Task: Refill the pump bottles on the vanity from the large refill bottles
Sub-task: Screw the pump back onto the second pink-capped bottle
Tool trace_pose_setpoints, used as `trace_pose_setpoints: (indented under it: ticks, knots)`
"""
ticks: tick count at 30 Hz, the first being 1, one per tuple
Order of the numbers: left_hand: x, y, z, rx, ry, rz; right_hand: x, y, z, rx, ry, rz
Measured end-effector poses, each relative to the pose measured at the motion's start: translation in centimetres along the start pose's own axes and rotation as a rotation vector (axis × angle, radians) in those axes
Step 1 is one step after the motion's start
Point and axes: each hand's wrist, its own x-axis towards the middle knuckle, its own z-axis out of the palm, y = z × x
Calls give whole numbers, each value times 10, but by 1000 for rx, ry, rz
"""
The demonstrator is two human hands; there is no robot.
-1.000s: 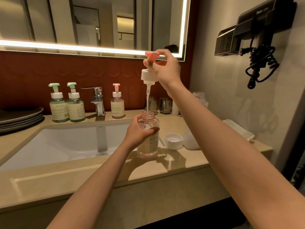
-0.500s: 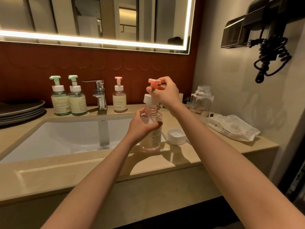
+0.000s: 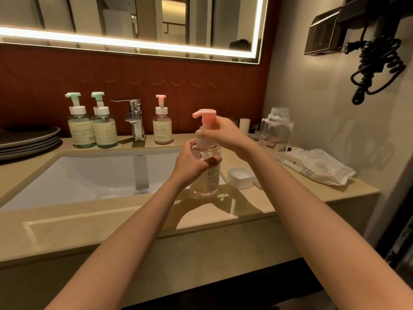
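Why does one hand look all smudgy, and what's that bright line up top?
Head view: the right hand on the pump is blurred, the left hand holding the bottle is sharp; the line is the mirror's light strip, glaring white.

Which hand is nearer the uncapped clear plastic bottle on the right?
Right. The right hand is just left of the clear bottle; the left hand is farther left.

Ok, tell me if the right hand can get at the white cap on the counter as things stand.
Probably yes: the white cap sits on the counter just below the right hand, nothing between. But that hand grips the pump, so it must let go first.
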Motion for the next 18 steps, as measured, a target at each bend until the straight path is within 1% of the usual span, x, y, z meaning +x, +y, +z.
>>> trace_pose_setpoints:
  ticks: [1, 2, 6, 8, 11, 13, 15, 17, 18]
  knots:
    - [0, 0, 0, -1, 1, 0, -3, 0, -3, 52, -77, 19]
    - [-1, 0, 0, 2, 1, 4, -5, 1, -7, 73, -112, 29]
    - [0, -2, 0, 12, 3, 0, -6, 6, -15, 42, -132, 24]
    - [-1, -1, -1, 11, 1, -2, -6, 7, -17, -44, -96, -2]
    - [0, -1, -1, 13, 5, -3, -4, 4, -12, -274, 52, -54]
    - [-1, 0, -1, 0, 3, -10, -3, 3, -4, -346, 95, -64]
    - [0, 0, -1, -10, -5, -4, -2, 5, 3, -321, 40, -62]
    - [0, 1, -2, -9, -7, -1, -5, 5, 3, -158, -54, -33]
    - [-1, 0, -2, -11, -6, 0, -6, 5, 2, -74, -75, -12]
